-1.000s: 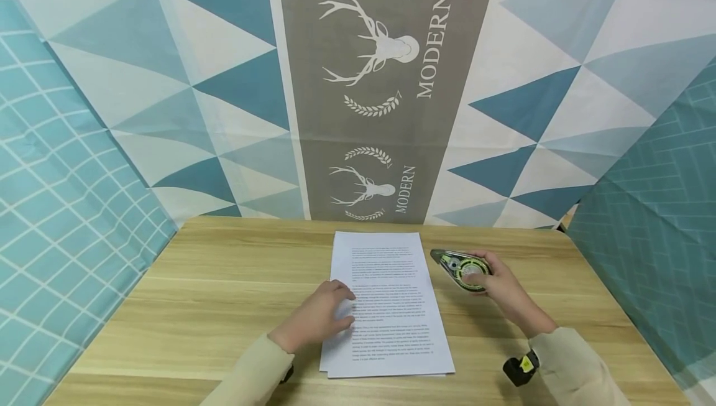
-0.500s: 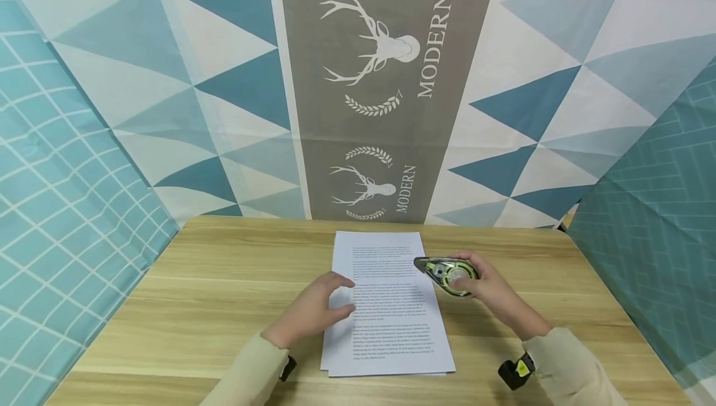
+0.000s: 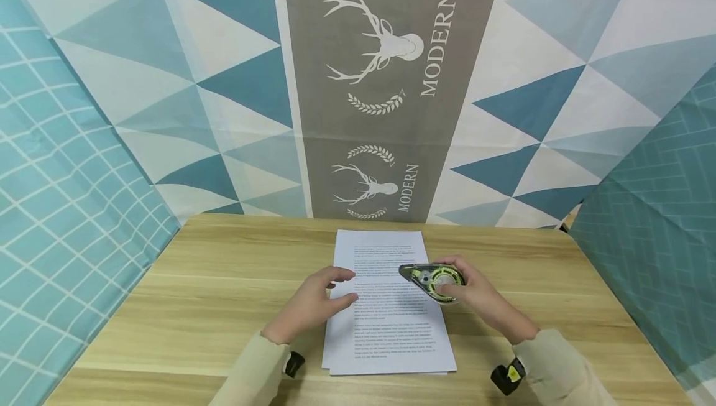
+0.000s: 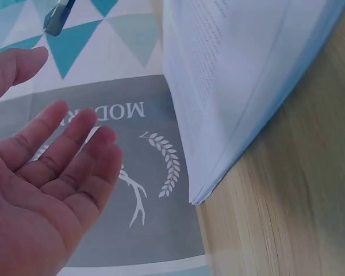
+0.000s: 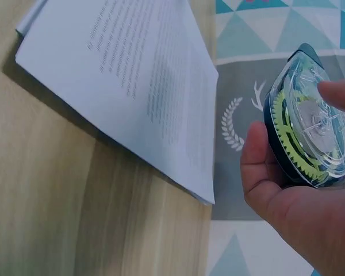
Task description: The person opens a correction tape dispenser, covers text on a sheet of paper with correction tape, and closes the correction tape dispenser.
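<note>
My right hand point(image 3: 472, 294) grips a correction tape dispenser point(image 3: 433, 280) above the right side of a paper stack. In the right wrist view the correction tape point(image 5: 310, 123) has a clear case with a green toothed wheel inside, and a thumb lies against its face. The stack of printed paper point(image 3: 386, 331) lies on the table, its sheets slightly offset at the lower left. Over the left edge of the stack hovers my left hand point(image 3: 310, 300), fingers relaxed and thumb apart. The left wrist view shows this left palm point(image 4: 40, 195) holding nothing, beside the paper.
The wooden table point(image 3: 224, 306) extends on both sides of the paper. A patterned cloth backdrop point(image 3: 369, 83) hangs behind its far edge, with teal cloths to the left and right. Each wrist wears a small black strapped device.
My right hand has moved left with the correction tape, from beside the paper to over it. My left hand has risen slightly in the view, thumb and fingers still apart.
</note>
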Demonstrator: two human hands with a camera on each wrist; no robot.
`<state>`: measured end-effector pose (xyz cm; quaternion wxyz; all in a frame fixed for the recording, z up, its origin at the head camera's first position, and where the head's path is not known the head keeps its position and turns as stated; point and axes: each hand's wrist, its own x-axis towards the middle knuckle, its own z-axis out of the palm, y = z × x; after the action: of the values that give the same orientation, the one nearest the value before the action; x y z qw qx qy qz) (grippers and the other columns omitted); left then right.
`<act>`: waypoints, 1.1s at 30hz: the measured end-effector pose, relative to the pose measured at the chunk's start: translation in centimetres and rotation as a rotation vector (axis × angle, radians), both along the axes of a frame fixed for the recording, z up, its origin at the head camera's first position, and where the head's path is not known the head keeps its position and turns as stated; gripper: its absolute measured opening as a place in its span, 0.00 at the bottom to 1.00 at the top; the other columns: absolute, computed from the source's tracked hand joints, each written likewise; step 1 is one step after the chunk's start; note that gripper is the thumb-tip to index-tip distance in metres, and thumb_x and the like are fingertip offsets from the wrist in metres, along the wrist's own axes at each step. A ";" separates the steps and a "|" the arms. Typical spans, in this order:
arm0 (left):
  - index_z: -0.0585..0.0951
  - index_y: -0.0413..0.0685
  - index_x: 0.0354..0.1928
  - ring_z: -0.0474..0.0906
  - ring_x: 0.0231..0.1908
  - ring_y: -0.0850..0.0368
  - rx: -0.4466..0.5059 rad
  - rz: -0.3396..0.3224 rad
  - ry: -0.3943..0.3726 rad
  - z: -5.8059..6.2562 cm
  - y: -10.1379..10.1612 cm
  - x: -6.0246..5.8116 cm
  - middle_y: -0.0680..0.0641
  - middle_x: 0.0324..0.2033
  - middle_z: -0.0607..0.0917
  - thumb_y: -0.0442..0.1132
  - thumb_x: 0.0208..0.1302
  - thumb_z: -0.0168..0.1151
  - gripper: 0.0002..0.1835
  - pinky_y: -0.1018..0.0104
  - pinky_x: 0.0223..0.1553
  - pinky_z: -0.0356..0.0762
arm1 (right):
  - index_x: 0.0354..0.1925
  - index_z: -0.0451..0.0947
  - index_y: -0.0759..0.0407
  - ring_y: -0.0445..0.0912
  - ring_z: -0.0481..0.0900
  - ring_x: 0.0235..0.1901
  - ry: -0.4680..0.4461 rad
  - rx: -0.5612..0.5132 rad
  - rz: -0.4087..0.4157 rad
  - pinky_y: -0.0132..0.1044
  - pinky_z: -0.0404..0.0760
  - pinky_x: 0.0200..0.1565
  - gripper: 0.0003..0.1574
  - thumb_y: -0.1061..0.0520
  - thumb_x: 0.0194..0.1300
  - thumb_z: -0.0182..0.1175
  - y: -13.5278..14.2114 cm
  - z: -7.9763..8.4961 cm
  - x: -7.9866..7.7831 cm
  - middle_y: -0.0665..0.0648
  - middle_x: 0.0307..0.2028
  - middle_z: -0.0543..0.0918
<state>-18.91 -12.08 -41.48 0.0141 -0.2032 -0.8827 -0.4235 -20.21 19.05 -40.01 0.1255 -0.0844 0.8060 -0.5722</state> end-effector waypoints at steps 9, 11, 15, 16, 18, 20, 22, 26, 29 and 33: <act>0.79 0.43 0.49 0.79 0.47 0.49 0.047 -0.012 -0.018 0.5 0.4 0.1 0.49 0.46 0.83 0.47 0.58 0.64 0.20 0.59 0.47 0.76 | 0.56 0.68 0.57 0.49 0.76 0.42 -0.008 0.043 0.006 0.36 0.77 0.41 0.31 0.53 0.56 0.66 -1.9 -0.6 0.3 0.64 0.51 0.73; 0.79 0.45 0.50 0.79 0.47 0.51 0.056 -0.018 -0.033 0.6 0.6 0.1 0.50 0.46 0.83 0.48 0.58 0.64 0.20 0.60 0.48 0.76 | 0.55 0.68 0.57 0.48 0.76 0.41 0.000 0.048 0.014 0.36 0.77 0.40 0.31 0.53 0.56 0.66 -2.3 -0.7 0.4 0.64 0.51 0.73; 0.79 0.46 0.50 0.79 0.47 0.50 0.091 -0.042 -0.061 0.6 1.0 0.0 0.50 0.46 0.83 0.49 0.58 0.64 0.20 0.62 0.47 0.76 | 0.56 0.67 0.58 0.48 0.76 0.40 0.002 0.042 0.044 0.36 0.77 0.40 0.31 0.52 0.56 0.66 -3.0 -0.8 0.5 0.64 0.50 0.74; 0.78 0.46 0.50 0.79 0.47 0.50 0.099 -0.047 -0.068 0.6 1.1 0.1 0.50 0.46 0.83 0.49 0.58 0.64 0.21 0.63 0.47 0.76 | 0.56 0.67 0.60 0.48 0.76 0.40 0.007 0.040 0.056 0.36 0.77 0.39 0.31 0.52 0.56 0.66 -3.1 -0.7 0.6 0.64 0.49 0.74; 0.78 0.45 0.49 0.79 0.46 0.48 0.121 -0.059 -0.074 0.6 1.4 0.1 0.47 0.45 0.83 0.49 0.59 0.64 0.21 0.62 0.46 0.77 | 0.55 0.67 0.61 0.47 0.76 0.39 0.009 0.038 0.072 0.36 0.77 0.39 0.31 0.52 0.57 0.66 -3.5 -0.6 0.7 0.64 0.48 0.75; 0.79 0.45 0.49 0.79 0.46 0.48 0.132 -0.063 -0.085 0.6 1.7 0.2 0.46 0.45 0.83 0.49 0.59 0.64 0.20 0.63 0.45 0.77 | 0.54 0.67 0.62 0.46 0.76 0.39 0.007 0.034 0.082 0.36 0.77 0.39 0.30 0.52 0.57 0.65 -3.8 -0.4 0.9 0.63 0.47 0.76; 0.79 0.44 0.49 0.79 0.45 0.49 0.138 -0.070 -0.093 0.6 1.9 0.3 0.46 0.44 0.84 0.49 0.59 0.64 0.20 0.64 0.44 0.77 | 0.55 0.67 0.63 0.45 0.75 0.39 0.012 0.031 0.096 0.36 0.76 0.39 0.30 0.52 0.58 0.65 -4.0 -0.2 1.0 0.62 0.47 0.77; 0.79 0.44 0.48 0.80 0.42 0.53 0.145 -0.073 -0.099 0.4 2.3 0.3 0.49 0.40 0.84 0.49 0.59 0.64 0.19 0.68 0.42 0.76 | 0.55 0.66 0.63 0.45 0.76 0.39 0.015 0.016 0.113 0.35 0.77 0.38 0.30 0.53 0.59 0.64 -4.4 -0.1 1.2 0.62 0.46 0.77; 0.80 0.45 0.47 0.79 0.38 0.59 0.143 -0.071 -0.091 0.4 2.5 0.3 0.51 0.37 0.84 0.49 0.59 0.63 0.18 0.70 0.40 0.76 | 0.56 0.65 0.63 0.45 0.76 0.39 0.024 0.011 0.122 0.34 0.77 0.39 0.32 0.53 0.59 0.64 -4.6 -0.2 1.2 0.63 0.47 0.76; 0.81 0.49 0.45 0.77 0.35 0.64 0.118 -0.059 -0.099 0.5 2.7 0.5 0.54 0.34 0.83 0.50 0.59 0.63 0.16 0.72 0.38 0.74 | 0.56 0.65 0.63 0.45 0.77 0.40 0.024 0.025 0.121 0.34 0.77 0.39 0.32 0.52 0.59 0.64 -4.8 -0.3 1.2 0.63 0.46 0.76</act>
<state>-18.44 -9.40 -40.97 -0.0299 -0.2068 -0.8494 -0.4847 -19.00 14.27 -40.34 0.1515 -0.1382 0.8080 -0.5523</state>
